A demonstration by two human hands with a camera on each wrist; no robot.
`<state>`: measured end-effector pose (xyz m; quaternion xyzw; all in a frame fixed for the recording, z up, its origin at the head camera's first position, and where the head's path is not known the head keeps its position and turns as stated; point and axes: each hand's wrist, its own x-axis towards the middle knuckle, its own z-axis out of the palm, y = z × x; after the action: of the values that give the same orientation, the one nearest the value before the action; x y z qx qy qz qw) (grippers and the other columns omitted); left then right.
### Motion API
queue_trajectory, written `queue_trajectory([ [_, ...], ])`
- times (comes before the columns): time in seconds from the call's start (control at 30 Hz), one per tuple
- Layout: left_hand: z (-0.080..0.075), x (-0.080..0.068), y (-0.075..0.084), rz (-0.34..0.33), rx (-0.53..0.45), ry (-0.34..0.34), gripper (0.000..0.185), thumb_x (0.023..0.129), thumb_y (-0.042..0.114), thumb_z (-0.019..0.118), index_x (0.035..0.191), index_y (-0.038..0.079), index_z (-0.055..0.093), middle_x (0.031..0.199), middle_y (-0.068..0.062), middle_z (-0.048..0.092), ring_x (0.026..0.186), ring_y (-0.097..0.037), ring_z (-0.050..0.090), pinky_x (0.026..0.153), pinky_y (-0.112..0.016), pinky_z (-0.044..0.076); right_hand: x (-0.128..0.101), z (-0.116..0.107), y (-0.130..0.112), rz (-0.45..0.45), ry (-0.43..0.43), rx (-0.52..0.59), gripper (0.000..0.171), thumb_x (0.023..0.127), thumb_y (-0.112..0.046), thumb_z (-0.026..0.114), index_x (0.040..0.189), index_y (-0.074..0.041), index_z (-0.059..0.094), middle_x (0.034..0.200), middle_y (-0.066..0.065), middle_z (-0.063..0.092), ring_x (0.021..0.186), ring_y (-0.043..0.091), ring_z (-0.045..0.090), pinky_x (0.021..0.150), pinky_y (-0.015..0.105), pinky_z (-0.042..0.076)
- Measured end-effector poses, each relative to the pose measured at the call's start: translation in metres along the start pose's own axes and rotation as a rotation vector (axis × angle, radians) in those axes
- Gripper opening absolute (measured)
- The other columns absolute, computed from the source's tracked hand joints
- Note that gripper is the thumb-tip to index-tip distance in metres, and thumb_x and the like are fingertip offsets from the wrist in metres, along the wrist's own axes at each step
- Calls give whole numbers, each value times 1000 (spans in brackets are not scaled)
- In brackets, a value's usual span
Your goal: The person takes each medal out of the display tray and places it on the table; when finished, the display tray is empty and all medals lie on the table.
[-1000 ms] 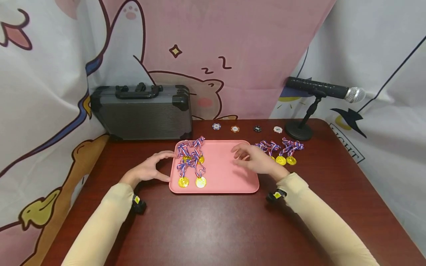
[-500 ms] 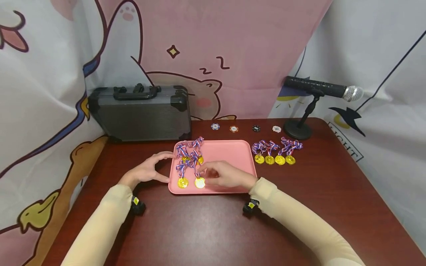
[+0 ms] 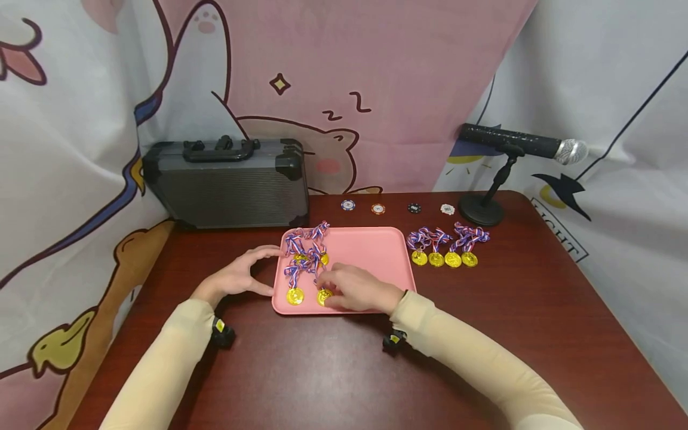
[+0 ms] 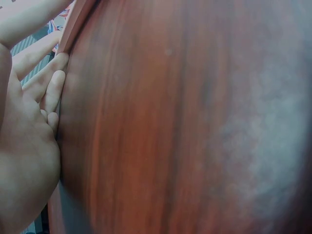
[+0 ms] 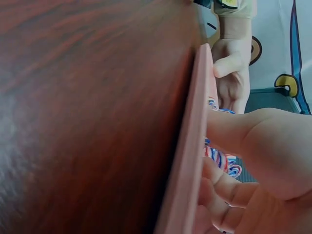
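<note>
Nearest the camera, two cream sleeves reach forward over the dark red table (image 3: 333, 370). The right hand (image 3: 357, 289) lies low on the near part of the pink tray (image 3: 371, 251), its fingers (image 3: 328, 280) curled down onto the gold medal (image 3: 324, 296) at the tray's front edge. They touch or pinch it, but the head view does not show which. In the right wrist view the thumb and fingers bend inward beside the tray's rim (image 5: 192, 146), with striped ribbon (image 5: 222, 161) showing between them.

Just left of that medal lies a second gold medal (image 3: 295, 296), also near the front edge. Behind the two, a tangle of red, white and blue ribbons (image 3: 306, 251) runs toward the tray's far left corner, with more gold discs half hidden in it.

The left hand (image 3: 242, 275) rests on the table against the tray's left edge, fingers relaxed and spread along the rim, holding nothing. The left wrist view shows the fingertips (image 4: 53, 78) laid flat against the tray's side.

To the right of the tray, on the table, four more medals (image 3: 444, 258) lie in a row with their ribbons bunched behind them.

Farther back, four poker chips (image 3: 395, 208) sit in a line. A black case (image 3: 226, 182) stands at the far left, and a microphone on a stand (image 3: 516, 146) at the far right, before a cartoon-printed cloth backdrop (image 3: 344, 89).
</note>
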<state>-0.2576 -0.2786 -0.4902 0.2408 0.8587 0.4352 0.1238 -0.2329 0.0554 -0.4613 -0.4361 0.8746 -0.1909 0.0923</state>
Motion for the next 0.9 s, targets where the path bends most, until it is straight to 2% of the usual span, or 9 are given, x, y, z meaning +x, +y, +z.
queue_trajectory([
  [0.1,0,0,0,9,4,3,88,71,25,98,148,17,58,159,-10,47,144,-35,37,118,-63,21,-2,-1,0,-14,-14,4,23,92,-21,82,112,-16,71,88,1,59,84,12,51,71,28,44],
  [0.23,0,-1,1,1,1,4,88,71,25,98,148,17,58,159,-10,46,144,-35,37,117,-64,22,-5,-2,1,-72,-8,-6,23,94,-16,80,115,-14,71,91,4,60,85,14,51,72,28,44],
  [0.4,0,-1,3,-8,-2,0,89,71,26,98,149,18,57,160,-9,45,143,-35,37,117,-65,23,-8,-2,1,-91,-9,-27,19,94,-17,81,110,-16,71,95,5,61,86,15,52,75,27,45],
  [0.57,0,-1,3,-22,-5,-2,89,71,27,98,150,19,57,161,-8,45,143,-35,36,117,-67,23,-9,-6,2,-99,-34,-25,23,92,-17,83,105,-14,64,94,1,62,88,14,56,78,28,48],
  [0.77,0,-2,2,-1,-4,0,90,71,25,98,150,16,56,160,-10,46,144,-35,36,117,-65,23,-17,-13,17,-116,29,96,20,92,-3,78,102,-13,65,91,-3,66,85,12,60,80,29,51],
  [0.9,-1,-2,3,-15,-8,-4,91,71,27,98,151,16,56,160,-8,45,144,-34,36,118,-64,23,-31,-26,34,-71,111,238,16,94,-4,77,107,-8,68,93,0,68,83,11,61,77,30,54],
])
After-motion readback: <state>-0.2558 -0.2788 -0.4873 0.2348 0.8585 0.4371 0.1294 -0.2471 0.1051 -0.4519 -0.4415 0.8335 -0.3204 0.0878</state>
